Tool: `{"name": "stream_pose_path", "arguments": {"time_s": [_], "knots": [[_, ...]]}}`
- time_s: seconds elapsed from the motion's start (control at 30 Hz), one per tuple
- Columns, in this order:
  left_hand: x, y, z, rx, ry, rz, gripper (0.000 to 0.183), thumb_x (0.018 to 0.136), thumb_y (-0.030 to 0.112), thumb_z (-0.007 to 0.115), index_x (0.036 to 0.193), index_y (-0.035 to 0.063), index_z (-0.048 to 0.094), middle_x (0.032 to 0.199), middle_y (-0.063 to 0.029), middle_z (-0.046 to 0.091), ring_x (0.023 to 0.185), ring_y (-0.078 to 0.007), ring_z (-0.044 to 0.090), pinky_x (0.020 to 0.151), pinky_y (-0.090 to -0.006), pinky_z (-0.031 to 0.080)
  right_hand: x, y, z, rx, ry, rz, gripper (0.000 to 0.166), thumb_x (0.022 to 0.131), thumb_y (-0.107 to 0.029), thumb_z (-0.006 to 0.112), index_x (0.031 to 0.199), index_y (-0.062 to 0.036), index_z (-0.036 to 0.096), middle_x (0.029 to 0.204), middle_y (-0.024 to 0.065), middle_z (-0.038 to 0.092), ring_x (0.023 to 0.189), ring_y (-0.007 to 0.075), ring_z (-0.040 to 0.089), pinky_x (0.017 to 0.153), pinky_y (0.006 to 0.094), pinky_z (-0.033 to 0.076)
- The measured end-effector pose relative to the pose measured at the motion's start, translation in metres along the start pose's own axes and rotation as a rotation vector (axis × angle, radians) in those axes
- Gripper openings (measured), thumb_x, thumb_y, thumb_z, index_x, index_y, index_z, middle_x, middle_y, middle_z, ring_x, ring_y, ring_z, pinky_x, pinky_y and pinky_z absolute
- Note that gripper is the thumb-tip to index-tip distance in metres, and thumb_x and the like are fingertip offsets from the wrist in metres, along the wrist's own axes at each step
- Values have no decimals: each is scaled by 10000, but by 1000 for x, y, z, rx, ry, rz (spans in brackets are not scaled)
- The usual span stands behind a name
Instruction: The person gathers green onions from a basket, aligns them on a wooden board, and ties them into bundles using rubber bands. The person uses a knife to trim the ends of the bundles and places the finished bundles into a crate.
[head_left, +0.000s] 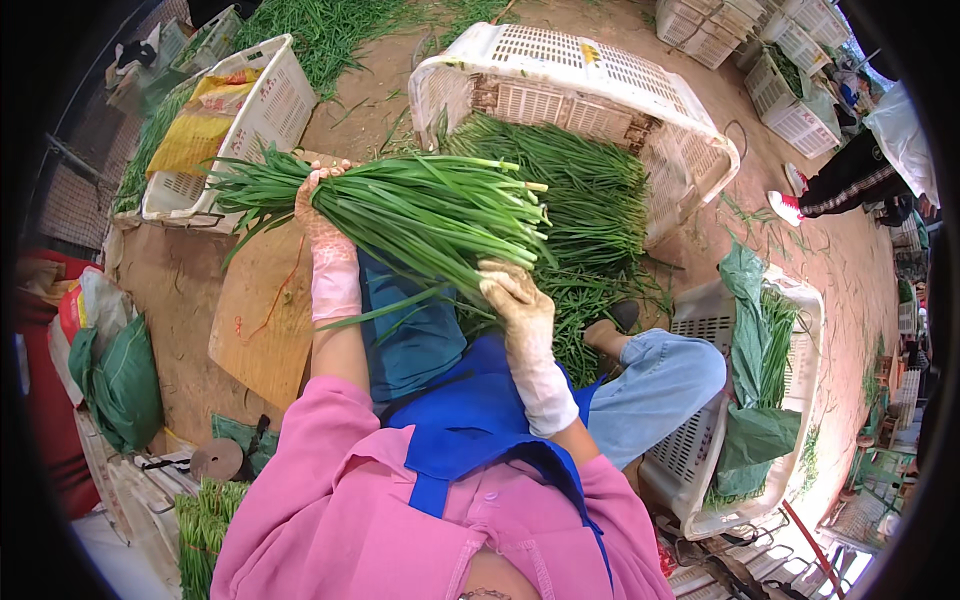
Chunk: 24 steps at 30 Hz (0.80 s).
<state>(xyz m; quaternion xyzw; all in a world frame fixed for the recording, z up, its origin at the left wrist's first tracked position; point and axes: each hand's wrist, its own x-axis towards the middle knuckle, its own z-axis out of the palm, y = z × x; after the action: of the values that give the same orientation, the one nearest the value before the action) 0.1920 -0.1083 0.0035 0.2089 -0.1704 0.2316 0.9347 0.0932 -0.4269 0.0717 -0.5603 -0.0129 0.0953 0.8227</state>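
A thick bundle of long green garlic chives (420, 199) lies across in front of me, leafy ends to the left and pale stem ends to the right. My gloved left hand (322, 202) grips it near the leafy end. At the stem end, my right hand (517, 292), in a stained whitish glove, has its fingers curled at the lower stems; whether they hold any stems is unclear. Behind the bundle, more chives (570, 180) are piled inside and before a white plastic crate (585, 56) tipped on its side.
A wooden board (262, 315) is at my left. White crates stand at upper left (281, 97) and lower right (810, 322), the latter with chives and green sacking (742, 330). A person's legs (847, 184) are at upper right. Bundled chives (202, 532) lie at lower left.
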Motion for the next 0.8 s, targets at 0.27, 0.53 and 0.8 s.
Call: {"name": "stream_pose_path", "arguments": {"time_s": [0.27, 0.53, 0.8], "knots": [[-5, -1, 9, 69, 134, 62, 143, 807, 49, 530, 939, -5, 540, 750, -99, 606, 764, -222, 570, 968, -387, 381, -48, -41, -109, -756, -730, 79, 266, 770, -141, 706, 986, 5, 652, 975, 99, 655, 887, 185, 604, 858, 325, 463], [-6, -5, 15, 44, -29, 28, 179, 851, 102, 519, 997, 0, 511, 791, -53, 580, 817, -188, 529, 976, -361, 344, 9, -16, -52, -252, -237, 323, 610, 881, -206, 606, 1340, 84, 328, 858, 68, 608, 609, 93, 531, 607, 218, 441], [-13, 5, 12, -32, 43, 56, 193, 834, 77, 532, 1012, 15, 488, 782, -43, 577, 805, -169, 537, 983, -355, 333, -39, -30, -118, -1257, -221, 77, 307, 809, -213, 656, 1083, -75, 656, 958, 106, 659, 851, 163, 621, 789, 259, 476]]}}
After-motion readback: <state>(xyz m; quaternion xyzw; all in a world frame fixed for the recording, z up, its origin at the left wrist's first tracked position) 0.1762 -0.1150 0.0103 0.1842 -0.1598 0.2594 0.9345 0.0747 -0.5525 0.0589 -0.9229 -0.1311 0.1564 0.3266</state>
